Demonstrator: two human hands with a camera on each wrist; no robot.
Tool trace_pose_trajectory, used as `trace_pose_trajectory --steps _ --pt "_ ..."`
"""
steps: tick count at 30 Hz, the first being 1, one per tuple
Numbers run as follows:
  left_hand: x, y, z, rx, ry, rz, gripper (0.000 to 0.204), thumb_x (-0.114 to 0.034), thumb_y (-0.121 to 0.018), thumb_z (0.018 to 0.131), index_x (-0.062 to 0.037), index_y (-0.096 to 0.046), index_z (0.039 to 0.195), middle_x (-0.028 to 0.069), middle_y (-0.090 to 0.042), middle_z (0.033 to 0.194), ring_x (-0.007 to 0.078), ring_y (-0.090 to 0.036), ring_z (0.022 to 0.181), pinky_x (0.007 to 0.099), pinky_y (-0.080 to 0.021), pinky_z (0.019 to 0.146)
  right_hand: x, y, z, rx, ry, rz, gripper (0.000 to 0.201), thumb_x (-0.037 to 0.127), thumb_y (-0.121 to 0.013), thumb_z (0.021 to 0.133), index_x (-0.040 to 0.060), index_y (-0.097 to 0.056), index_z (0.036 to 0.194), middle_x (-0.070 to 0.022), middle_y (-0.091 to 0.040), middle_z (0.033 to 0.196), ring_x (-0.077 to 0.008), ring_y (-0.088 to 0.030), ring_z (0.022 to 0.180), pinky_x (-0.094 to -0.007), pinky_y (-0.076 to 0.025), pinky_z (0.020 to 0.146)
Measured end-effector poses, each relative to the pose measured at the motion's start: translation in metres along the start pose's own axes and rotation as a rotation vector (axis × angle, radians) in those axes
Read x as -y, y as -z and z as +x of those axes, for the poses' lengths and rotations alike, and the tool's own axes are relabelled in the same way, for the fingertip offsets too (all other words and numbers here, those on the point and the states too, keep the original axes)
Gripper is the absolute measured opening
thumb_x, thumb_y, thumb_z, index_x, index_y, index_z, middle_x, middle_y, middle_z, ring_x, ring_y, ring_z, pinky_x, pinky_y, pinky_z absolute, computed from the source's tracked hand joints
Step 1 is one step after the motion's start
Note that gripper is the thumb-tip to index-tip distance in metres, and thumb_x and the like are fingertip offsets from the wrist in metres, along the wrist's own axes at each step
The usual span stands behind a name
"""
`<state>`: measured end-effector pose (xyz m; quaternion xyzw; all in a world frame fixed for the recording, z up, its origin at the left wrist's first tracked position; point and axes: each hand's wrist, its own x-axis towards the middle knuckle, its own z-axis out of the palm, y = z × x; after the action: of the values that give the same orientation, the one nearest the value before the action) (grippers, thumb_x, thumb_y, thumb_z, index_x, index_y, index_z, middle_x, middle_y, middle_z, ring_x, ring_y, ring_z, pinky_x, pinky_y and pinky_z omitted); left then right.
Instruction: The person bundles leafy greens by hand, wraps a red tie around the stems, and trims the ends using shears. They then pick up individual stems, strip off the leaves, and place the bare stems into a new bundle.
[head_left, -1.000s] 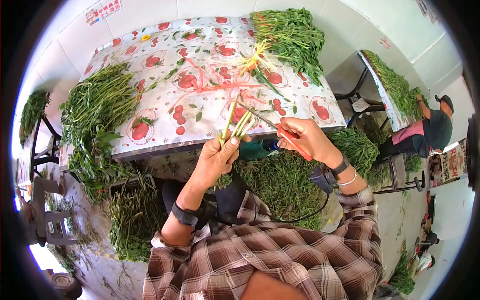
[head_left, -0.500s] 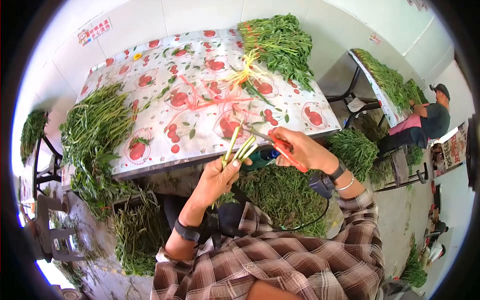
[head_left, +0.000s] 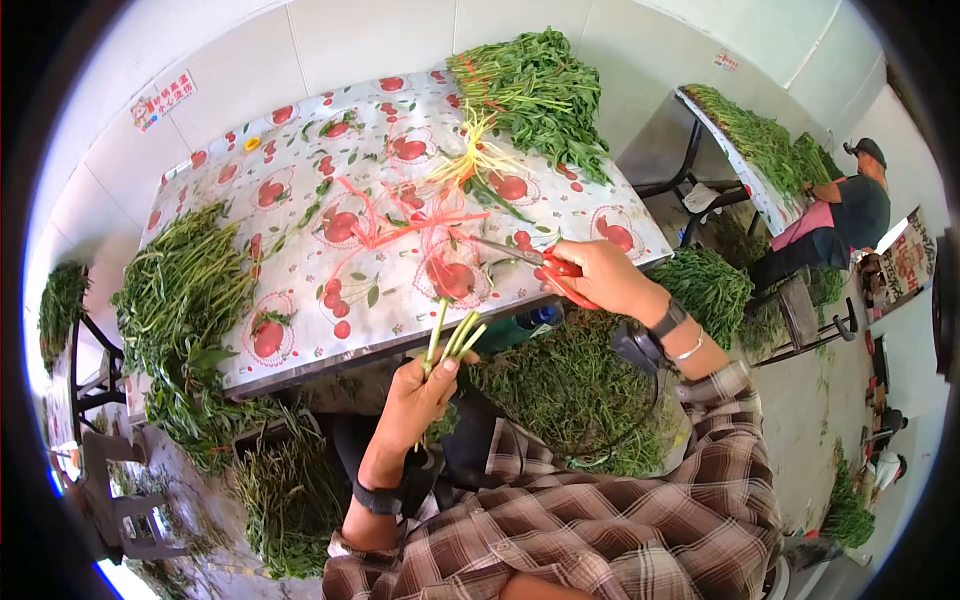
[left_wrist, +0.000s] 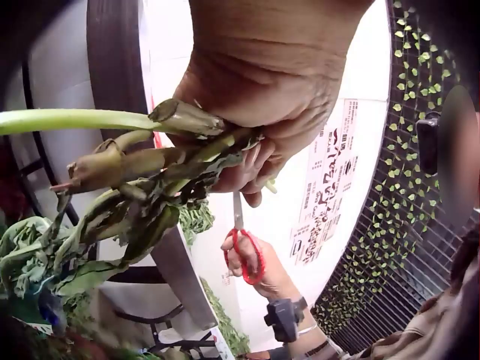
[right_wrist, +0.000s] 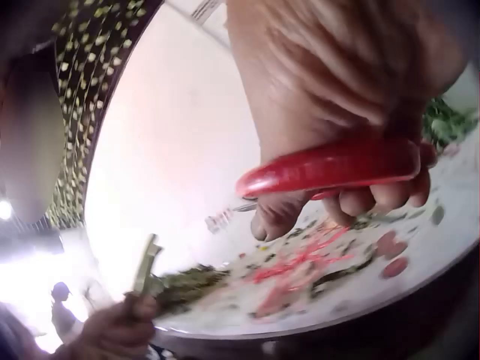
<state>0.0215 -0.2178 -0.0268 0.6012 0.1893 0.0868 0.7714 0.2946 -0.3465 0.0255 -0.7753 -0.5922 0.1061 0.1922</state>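
My left hand (head_left: 415,400) grips a small bunch of green stems (head_left: 458,335), their pale cut ends pointing up past the table's front edge. In the left wrist view, limp, partly withered leaves (left_wrist: 142,247) hang from the other end of the bunch. Red-handled scissors (head_left: 568,287) are in my right hand (head_left: 612,280), its fingers through the handle loops. Their blades reach left over the tabletop, apart from the stems and close to the pink plastic ties (head_left: 420,228). In the right wrist view, one red handle (right_wrist: 330,169) crosses the palm.
Leafy bundles lie on the patterned table (head_left: 400,310): one at left (head_left: 185,290), one at back right (head_left: 540,100). Yellow strips (head_left: 478,158) sit near the middle. Loose greens (head_left: 570,390) cover the floor below. Another person (head_left: 862,210) sits at a side table.
The scissors have left the stem ends and now extend over the table near the pink ties. My left hand has come lower with the stems, widening the space between both hands.
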Motion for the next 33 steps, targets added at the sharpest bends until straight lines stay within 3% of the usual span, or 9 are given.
trace_pose_trajectory --steps 5,8,9,11,15,21,23,29,33 --pt "0.004 0.014 -0.018 -0.077 -0.004 0.022 0.033 -0.03 -0.045 0.097 -0.002 -0.059 0.107 -0.0089 -0.032 0.057 0.0003 -0.029 0.047 0.0178 -0.023 0.042 -0.024 -0.014 0.043 -0.125 0.094 -0.053 0.015 0.019 -0.062 0.077 0.0083 -0.062 0.087 -0.011 -0.063 0.083 -0.0296 -0.061 0.077 -0.0392 -0.047 0.067" --pt "0.006 0.022 -0.025 -0.145 0.038 -0.048 0.033 -0.029 -0.046 0.097 -0.0004 -0.059 0.106 -0.0085 -0.033 0.056 0.0001 -0.028 0.045 0.0174 -0.022 0.04 -0.037 -0.027 0.079 -0.204 0.346 -0.11 0.017 0.02 -0.061 0.077 0.0066 -0.062 0.088 -0.0122 -0.063 0.085 -0.0323 -0.061 0.079 -0.0406 -0.048 0.068" --pt "0.007 0.025 -0.026 -0.146 0.037 -0.043 0.033 -0.029 -0.046 0.097 -0.0004 -0.059 0.106 -0.0085 -0.033 0.056 0.0001 -0.028 0.045 0.0174 -0.022 0.04 -0.039 -0.03 0.091 -0.208 0.347 -0.108 0.017 0.02 -0.061 0.077 0.0066 -0.062 0.088 -0.0122 -0.063 0.085 -0.0323 -0.061 0.079 -0.0406 -0.048 0.068" --pt "0.01 0.029 -0.028 -0.189 0.06 -0.074 0.032 -0.028 -0.047 0.096 0.0003 -0.059 0.106 -0.0084 -0.033 0.056 0.0001 -0.028 0.044 0.0175 -0.022 0.04 -0.038 -0.037 0.114 0.027 0.132 -0.103 0.02 0.023 -0.06 0.077 0.0044 -0.063 0.084 -0.0144 -0.063 0.08 -0.0343 -0.061 0.077 -0.042 -0.048 0.067" --pt "0.01 0.034 -0.03 -0.229 0.037 -0.084 0.033 -0.028 -0.049 0.095 0.0015 -0.059 0.106 -0.0081 -0.034 0.056 0.0004 -0.029 0.044 0.0175 -0.023 0.039 -0.034 -0.049 0.164 -0.094 0.19 -0.237 0.023 0.026 -0.06 0.077 0.0032 -0.062 0.077 -0.0182 -0.062 0.075 -0.0348 -0.061 0.075 -0.0435 -0.047 0.065" --pt "0.015 0.044 -0.027 -0.274 0.054 -0.112 0.034 -0.03 -0.051 0.094 0.0003 -0.06 0.105 -0.0076 -0.035 0.058 0.0006 -0.03 0.045 0.0176 -0.024 0.04 -0.015 -0.046 0.205 -0.266 0.155 -0.033 0.021 0.025 -0.059 0.079 0.0048 -0.062 0.083 -0.0166 -0.063 0.077 -0.0338 -0.061 0.071 -0.0416 -0.046 0.062" --pt "0.015 0.045 -0.026 -0.279 0.059 -0.108 0.033 -0.03 -0.052 0.094 -0.0003 -0.061 0.105 -0.0076 -0.035 0.058 0.0006 -0.03 0.046 0.0175 -0.024 0.04 -0.018 -0.038 0.215 -0.332 0.044 -0.019 0.028 0.033 -0.058 0.08 0.0049 -0.063 0.083 -0.0189 -0.063 0.075 -0.0358 -0.061 0.07 -0.0419 -0.048 0.063" --pt "0.016 0.046 -0.023 -0.248 0.093 -0.12 0.032 -0.029 -0.051 0.094 -0.0012 -0.061 0.105 -0.0077 -0.036 0.059 0.0006 -0.03 0.047 0.0172 -0.024 0.042 -0.053 -0.034 0.222 -0.324 -0.025 -0.182 0.026 0.029 -0.062 0.073 0.0043 -0.064 0.08 -0.0172 -0.062 0.08 -0.0343 -0.06 0.077 -0.0435 -0.047 0.068" --pt "0.017 0.045 -0.02 -0.217 0.104 -0.137 0.03 -0.028 -0.051 0.095 -0.0016 -0.061 0.105 -0.0082 -0.036 0.059 0.0005 -0.03 0.048 0.0169 -0.024 0.042 -0.081 -0.053 0.222 -0.332 0.133 -0.181 0.02 0.022 -0.061 0.071 0.0032 -0.064 0.079 -0.0169 -0.06 0.085 -0.0331 -0.057 0.083 -0.0418 -0.047 0.073"
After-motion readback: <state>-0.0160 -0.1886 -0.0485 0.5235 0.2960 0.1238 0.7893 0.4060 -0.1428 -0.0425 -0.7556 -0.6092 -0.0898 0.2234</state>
